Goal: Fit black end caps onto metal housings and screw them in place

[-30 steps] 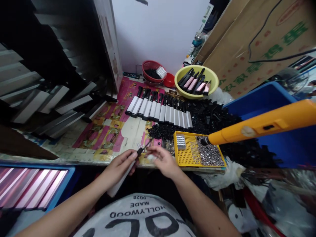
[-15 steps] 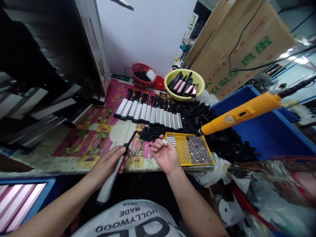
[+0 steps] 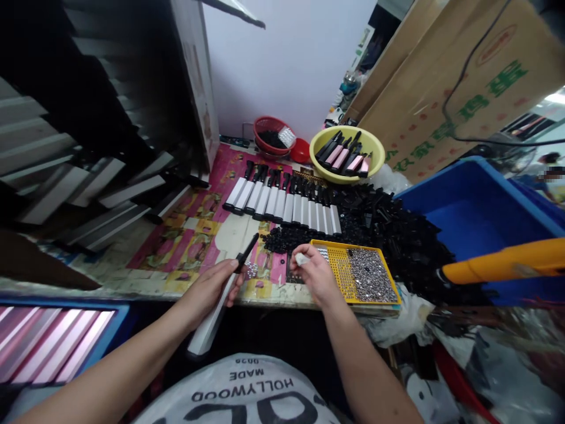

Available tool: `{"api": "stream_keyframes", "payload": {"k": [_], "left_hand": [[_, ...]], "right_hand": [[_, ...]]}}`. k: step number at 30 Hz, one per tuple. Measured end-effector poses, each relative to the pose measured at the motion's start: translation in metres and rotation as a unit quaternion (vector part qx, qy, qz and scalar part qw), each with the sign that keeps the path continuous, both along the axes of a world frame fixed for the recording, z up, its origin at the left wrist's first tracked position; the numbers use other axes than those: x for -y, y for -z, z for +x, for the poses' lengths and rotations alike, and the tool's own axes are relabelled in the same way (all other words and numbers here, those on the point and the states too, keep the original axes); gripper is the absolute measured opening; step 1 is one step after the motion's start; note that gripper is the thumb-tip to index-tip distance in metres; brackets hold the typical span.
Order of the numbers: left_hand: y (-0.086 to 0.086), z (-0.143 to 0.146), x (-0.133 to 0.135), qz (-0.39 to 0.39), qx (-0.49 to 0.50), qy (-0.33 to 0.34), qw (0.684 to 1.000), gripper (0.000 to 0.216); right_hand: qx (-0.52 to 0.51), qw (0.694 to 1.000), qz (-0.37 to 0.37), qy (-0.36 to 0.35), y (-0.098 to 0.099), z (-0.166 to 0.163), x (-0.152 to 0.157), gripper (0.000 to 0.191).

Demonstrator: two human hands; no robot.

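Note:
My left hand [image 3: 212,288] is wrapped round a long flat silver handle [image 3: 208,328] with a thin black end piece [image 3: 248,252] pointing up and away. My right hand [image 3: 321,278] is a short way to the right, its fingers curled together. A bit of white wrapping [image 3: 302,259] shows at a fingertip; anything small pinched there cannot be made out. Close behind this hand is a yellow tray [image 3: 339,268] holding many small metal screws [image 3: 373,277]. Small shiny pieces [image 3: 251,270] lie on the table just beyond my left hand.
A row of silver handles [image 3: 282,203] lies across the table, with small black parts [image 3: 286,238] before it. Behind stand a yellow bowl [image 3: 375,150] and a red basket [image 3: 262,126]. At right are a blue bin [image 3: 468,200] and a yellow electric screwdriver [image 3: 507,262].
My right hand has turned, its palm facing up less, and its fingers have curled in. The yellow screwdriver has swung right, away from the tray. The view has shifted left.

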State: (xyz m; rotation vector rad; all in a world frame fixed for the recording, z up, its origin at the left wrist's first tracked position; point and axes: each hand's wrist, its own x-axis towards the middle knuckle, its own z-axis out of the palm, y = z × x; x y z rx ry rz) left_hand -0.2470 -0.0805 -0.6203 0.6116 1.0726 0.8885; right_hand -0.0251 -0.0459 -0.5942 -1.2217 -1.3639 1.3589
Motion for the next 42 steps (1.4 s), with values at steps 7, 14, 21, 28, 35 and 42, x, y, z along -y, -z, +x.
{"api": "stream_keyframes", "payload": {"k": [7, 14, 21, 28, 35, 42], "left_hand": [[0.002, 0.000, -0.003, -0.055, 0.017, -0.008, 0.998, 0.040], [0.004, -0.001, -0.003, -0.068, 0.057, 0.004, 0.996, 0.030], [0.006, 0.008, -0.003, 0.033, 0.005, 0.027, 0.999, 0.025], [-0.003, 0.019, -0.002, 0.120, -0.088, 0.042, 0.988, 0.029], [-0.005, 0.018, -0.005, 0.283, -0.377, 0.077, 0.879, 0.019], [-0.010, 0.020, -0.006, 0.310, -0.440, 0.123, 0.833, 0.018]], "right_hand": [[0.556, 0.784, 0.234, -0.148, 0.002, 0.002, -0.043, 0.019], [0.635, 0.716, 0.248, -0.150, 0.014, -0.022, -0.050, 0.015], [0.422, 0.862, 0.266, -0.094, 0.001, -0.014, -0.039, 0.015], [0.255, 0.935, 0.244, -0.050, 0.001, -0.037, -0.019, 0.024], [-0.134, 0.987, -0.076, 0.039, 0.032, -0.065, -0.017, 0.025], [-0.065, 0.996, 0.053, 0.044, 0.038, -0.056, -0.012, 0.024]]}}
